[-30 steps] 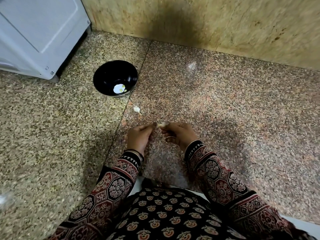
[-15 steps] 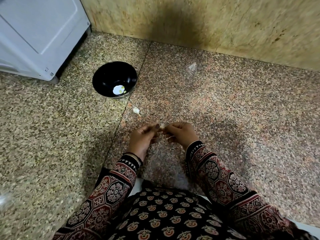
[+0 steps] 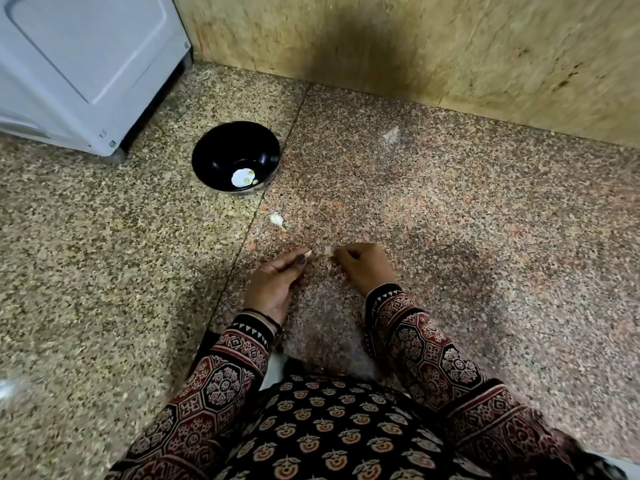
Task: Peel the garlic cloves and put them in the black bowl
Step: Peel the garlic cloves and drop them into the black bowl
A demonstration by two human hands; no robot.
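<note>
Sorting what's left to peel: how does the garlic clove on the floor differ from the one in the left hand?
The floor clove lies loose, untouched, near the bowl; the held clove is pinched by the left hand. The floor clove shows whole, with a thin tail; the held clove is mostly hidden in that hand. Both are pale and outside the bowl.

The bowl (image 3: 221,147) is black, with yellow-green cloves (image 3: 248,174) inside. The floor (image 3: 104,271) is speckled granite: tan with black flecks on the left slab, pinkish on the right. The sleeves (image 3: 429,358) carry dark red, black and cream medallions, their cuffs (image 3: 384,297) black with white triangles. The left hand (image 3: 277,282), its thumbnail (image 3: 302,259) painted dark, pinches an off-white garlic clove (image 3: 307,253), the right hand (image 3: 363,268) a pale scrap of skin (image 3: 328,251).
</note>
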